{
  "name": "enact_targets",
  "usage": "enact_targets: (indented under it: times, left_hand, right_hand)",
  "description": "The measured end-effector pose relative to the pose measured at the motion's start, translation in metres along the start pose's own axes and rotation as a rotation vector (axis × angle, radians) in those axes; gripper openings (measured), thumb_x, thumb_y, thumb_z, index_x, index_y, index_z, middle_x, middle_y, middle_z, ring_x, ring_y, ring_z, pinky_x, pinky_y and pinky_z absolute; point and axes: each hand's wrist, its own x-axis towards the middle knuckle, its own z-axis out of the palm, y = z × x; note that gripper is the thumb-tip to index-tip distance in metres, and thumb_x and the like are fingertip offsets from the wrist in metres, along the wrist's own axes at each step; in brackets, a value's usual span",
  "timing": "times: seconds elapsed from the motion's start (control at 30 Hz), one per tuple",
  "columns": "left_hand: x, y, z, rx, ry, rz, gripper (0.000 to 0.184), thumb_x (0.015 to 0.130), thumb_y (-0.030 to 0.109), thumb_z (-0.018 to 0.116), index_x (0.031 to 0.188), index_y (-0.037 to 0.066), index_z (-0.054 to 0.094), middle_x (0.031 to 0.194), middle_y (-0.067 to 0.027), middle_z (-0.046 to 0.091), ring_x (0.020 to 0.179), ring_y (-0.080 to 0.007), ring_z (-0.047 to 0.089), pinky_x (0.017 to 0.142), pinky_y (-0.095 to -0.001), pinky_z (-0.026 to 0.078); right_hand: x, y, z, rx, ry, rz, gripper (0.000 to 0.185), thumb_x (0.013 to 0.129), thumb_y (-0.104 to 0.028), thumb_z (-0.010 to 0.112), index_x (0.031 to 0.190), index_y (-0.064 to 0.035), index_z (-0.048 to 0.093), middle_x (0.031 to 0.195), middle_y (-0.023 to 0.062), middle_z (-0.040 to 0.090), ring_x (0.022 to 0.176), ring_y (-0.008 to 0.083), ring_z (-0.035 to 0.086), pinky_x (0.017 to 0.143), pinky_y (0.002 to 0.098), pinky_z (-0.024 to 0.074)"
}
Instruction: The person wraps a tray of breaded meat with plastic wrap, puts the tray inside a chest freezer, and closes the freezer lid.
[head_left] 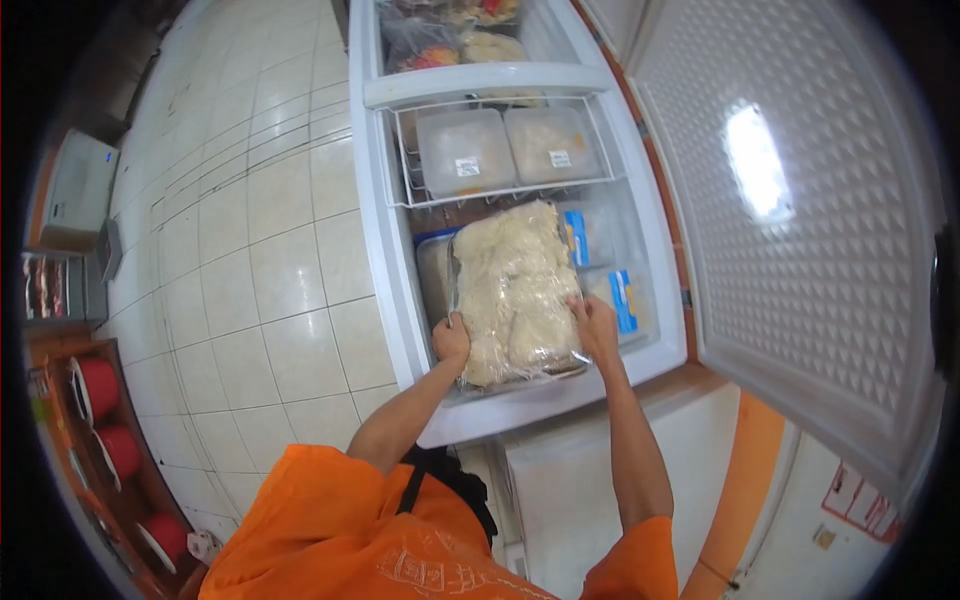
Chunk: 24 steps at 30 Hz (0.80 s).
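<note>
A large tray of pale, lumpy food under plastic wrap (515,285), perhaps dough or breaded pieces, is over the open chest freezer (386,230). My left hand (452,341) grips its left edge near the front corner. On the opposite side, my right hand (597,326) is closed on the right edge, fingers against the wrap. Blue-labelled packages (622,300) lie just right of the tray inside the freezer. Beyond the tray, a white wire basket (408,170) holds two lidded plastic containers (465,150) with white labels. The underside of the tray is hidden.
The raised freezer lid (790,240) stands at the right. Bagged food (430,45) fills the far freezer section. Tiled floor (260,250) stretches along the left, with a wooden shelf (130,450) of red items at lower left. A white surface (620,480) lies in front of the freezer.
</note>
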Motion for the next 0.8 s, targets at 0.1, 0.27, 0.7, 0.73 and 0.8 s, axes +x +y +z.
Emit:
enact_targets:
  times: [0.1, 0.27, 0.7, 0.73, 0.8]
  left_hand:
    - [0.020, 0.001, 0.002, 0.104, 0.075, 0.083, 0.047, 0.086, 0.040, 0.048, 0.083, -0.004, 0.064, 0.085, -0.0284, 0.063, 0.083, -0.0453, 0.060, 0.076, -0.0490, 0.044]
    - [0.018, -0.011, 0.018, 0.094, 0.252, 0.081, 0.048, 0.089, 0.039, 0.045, 0.086, -0.006, 0.060, 0.084, -0.0311, 0.060, 0.084, -0.0472, 0.059, 0.077, -0.0513, 0.044]
    - [-0.132, 0.088, -0.019, 0.250, -0.687, 0.500, 0.049, 0.086, 0.027, 0.062, 0.124, -0.003, 0.053, 0.116, -0.0250, 0.059, 0.107, -0.0376, 0.058, 0.093, -0.0412, 0.044]
    - [-0.137, 0.081, -0.022, 0.249, -0.712, 0.511, 0.049, 0.086, 0.027, 0.062, 0.124, -0.003, 0.053, 0.116, -0.0250, 0.059, 0.107, -0.0376, 0.058, 0.093, -0.0412, 0.044]
    - [-0.144, 0.055, -0.026, 0.346, -0.694, 0.761, 0.048, 0.085, 0.030, 0.064, 0.118, -0.003, 0.056, 0.112, -0.0236, 0.061, 0.105, -0.0351, 0.059, 0.092, -0.0404, 0.045]
  right_hand:
    - [0.017, 0.048, 0.045, 0.027, 0.039, -0.008, 0.039, 0.088, -0.032, 0.062, 0.071, 0.0034, 0.058, 0.064, 0.0220, 0.056, 0.056, 0.0334, 0.052, 0.055, 0.0422, 0.0393]
    - [0.041, 0.061, 0.070, -0.036, 0.047, -0.037, 0.034, 0.088, -0.029, 0.061, 0.076, 0.0022, 0.060, 0.069, 0.0221, 0.060, 0.062, 0.0377, 0.057, 0.059, 0.0427, 0.0434]
    - [-0.071, 0.057, 0.099, 0.120, -0.401, -0.182, 0.024, 0.081, -0.007, 0.060, 0.103, 0.0020, 0.062, 0.085, 0.0183, 0.068, 0.083, 0.0301, 0.067, 0.071, 0.0383, 0.0516]
    - [-0.086, 0.036, 0.074, 0.112, -0.383, -0.164, 0.024, 0.081, -0.007, 0.060, 0.103, 0.0020, 0.062, 0.085, 0.0183, 0.068, 0.083, 0.0301, 0.067, 0.071, 0.0383, 0.0516]
    - [-0.126, 0.013, 0.028, 0.455, -0.276, 0.201, 0.030, 0.086, -0.011, 0.059, 0.112, 0.0017, 0.060, 0.096, 0.0174, 0.069, 0.090, 0.0242, 0.067, 0.079, 0.0326, 0.0519]
